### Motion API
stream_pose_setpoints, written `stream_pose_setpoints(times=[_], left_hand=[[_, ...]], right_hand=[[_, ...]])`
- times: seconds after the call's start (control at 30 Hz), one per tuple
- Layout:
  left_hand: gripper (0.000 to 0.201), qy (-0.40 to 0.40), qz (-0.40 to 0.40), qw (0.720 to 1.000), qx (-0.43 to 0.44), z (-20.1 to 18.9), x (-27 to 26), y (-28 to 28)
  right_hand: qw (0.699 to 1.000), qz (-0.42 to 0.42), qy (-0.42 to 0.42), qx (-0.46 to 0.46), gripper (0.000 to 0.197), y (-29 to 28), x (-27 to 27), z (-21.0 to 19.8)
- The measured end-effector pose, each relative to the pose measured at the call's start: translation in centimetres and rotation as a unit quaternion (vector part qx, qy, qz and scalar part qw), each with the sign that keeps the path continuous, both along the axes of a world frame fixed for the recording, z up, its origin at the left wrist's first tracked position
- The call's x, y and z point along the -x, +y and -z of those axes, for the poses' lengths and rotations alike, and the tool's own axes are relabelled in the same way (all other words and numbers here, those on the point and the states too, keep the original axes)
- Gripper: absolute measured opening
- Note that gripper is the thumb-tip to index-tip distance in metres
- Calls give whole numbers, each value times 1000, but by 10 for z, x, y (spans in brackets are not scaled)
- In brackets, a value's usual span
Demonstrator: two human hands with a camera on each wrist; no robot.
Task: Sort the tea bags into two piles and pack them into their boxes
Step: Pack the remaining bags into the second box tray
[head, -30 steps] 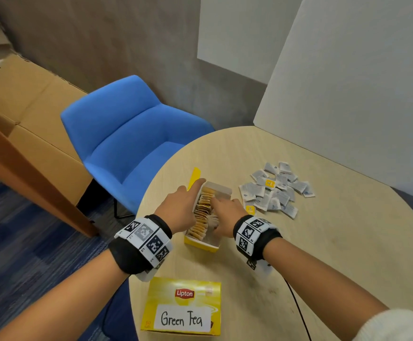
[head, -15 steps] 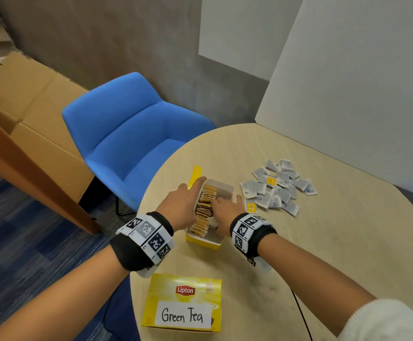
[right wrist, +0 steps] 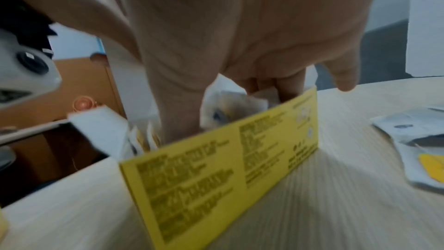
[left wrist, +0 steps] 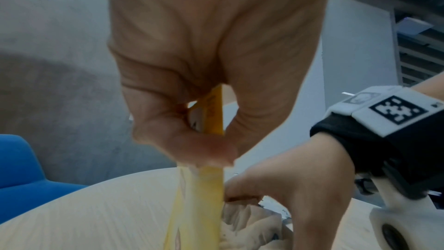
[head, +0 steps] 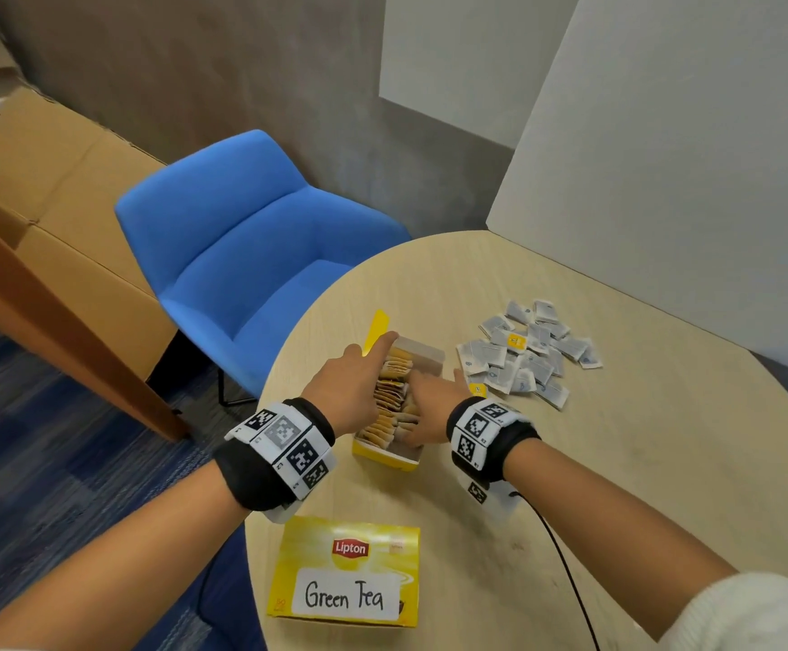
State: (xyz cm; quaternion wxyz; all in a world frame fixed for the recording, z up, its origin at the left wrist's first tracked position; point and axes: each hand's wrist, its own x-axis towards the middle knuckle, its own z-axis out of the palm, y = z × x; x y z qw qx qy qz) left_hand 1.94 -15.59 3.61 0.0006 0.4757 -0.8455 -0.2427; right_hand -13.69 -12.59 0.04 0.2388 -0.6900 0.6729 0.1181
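Observation:
An open yellow box [head: 385,459] stands mid-table, filled with a row of tan tea bags [head: 392,397]. My left hand [head: 350,387] pinches the box's left wall [left wrist: 199,206] between thumb and fingers. My right hand [head: 429,406] reaches down into the box [right wrist: 228,168]; its thumb and fingers stand on either side of a bunch of tea bags [right wrist: 230,105], and the little finger hangs outside. A pile of grey-white tea bags [head: 523,354] lies just right of the box. A shut Lipton box labelled Green Tea [head: 345,575] lies at the table's near edge.
The round wooden table [head: 617,462] has a white panel [head: 688,157] standing at its far right. A blue chair [head: 242,237] is beyond the left edge, with a cardboard box [head: 44,180] further left. A black cable [head: 566,566] runs along my right forearm.
My right hand has slid a little farther along inside the box. The left hand has kept its hold on the box wall.

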Motion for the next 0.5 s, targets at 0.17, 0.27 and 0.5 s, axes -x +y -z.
stream_pose_setpoints(times=[0.17,0.27,0.5], left_hand=[[82,-7,-10,1000,7,-4,0,6],[83,-3,-19,1000,10,-6,2,10],[83,7,-28,1000,7,-4,6,20]], right_hand=[[999,-14,20,-21,80,6,-9,6],[999,-22,28,-30,76,12,-12,9],[1000,-9,-3,-6,86,26,-11,10]])
